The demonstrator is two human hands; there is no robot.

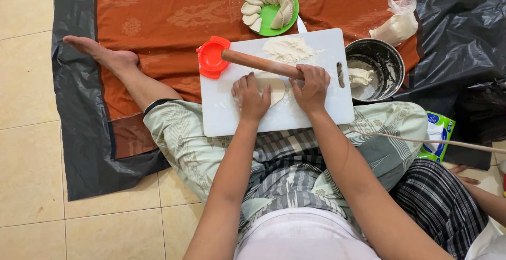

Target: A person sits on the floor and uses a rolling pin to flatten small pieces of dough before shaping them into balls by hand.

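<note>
A white cutting board (226, 115) lies across my lap. On it a flat piece of pale dough (275, 87) sits between my hands. My left hand (249, 97) presses down on the dough's left side with fingers curled. My right hand (312, 87) grips the near end of a wooden rolling pin (258, 63), which slants up and left across the board. A red round dumpling press (212, 57) rests at the board's top left corner, under the pin's far end. A heap of flour (287, 49) lies on the board's far edge.
A green plate (270, 15) of folded dumplings stands beyond the board on an orange cloth (158, 12). A metal bowl (387, 59) with dough is at the right, a plastic bag of flour (396, 28) behind it. Another person's hand (465, 174) shows at right.
</note>
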